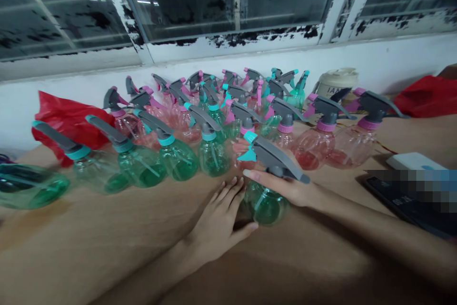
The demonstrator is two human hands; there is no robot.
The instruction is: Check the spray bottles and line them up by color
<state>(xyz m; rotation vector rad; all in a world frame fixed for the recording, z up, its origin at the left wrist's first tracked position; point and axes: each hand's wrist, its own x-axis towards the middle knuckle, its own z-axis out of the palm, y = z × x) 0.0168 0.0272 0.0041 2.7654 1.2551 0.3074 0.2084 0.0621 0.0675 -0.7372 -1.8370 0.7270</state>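
A green spray bottle (266, 202) with a grey and teal trigger head stands on the table in front of me. My right hand (282, 183) is wrapped round its neck, just under the trigger head, with the thumb toward the left. Beside the bottle's left side my left hand (223, 221) lies open, palm down, fingers spread forward. Its thumb tip reaches the bottle's lower side; whether it presses there I cannot tell. Directly beyond the hands stand more spray bottles, among them a green one (214, 160) with a teal collar and a pink one (314, 148) with a pink collar.
Several green and pink spray bottles fill the back of the wooden table (117, 238). Red plastic bags lie at the left (76, 122) and right. A pale tub (337, 83) stands by the wall. A phone (389, 195) and a white box (414, 161) lie at the right.
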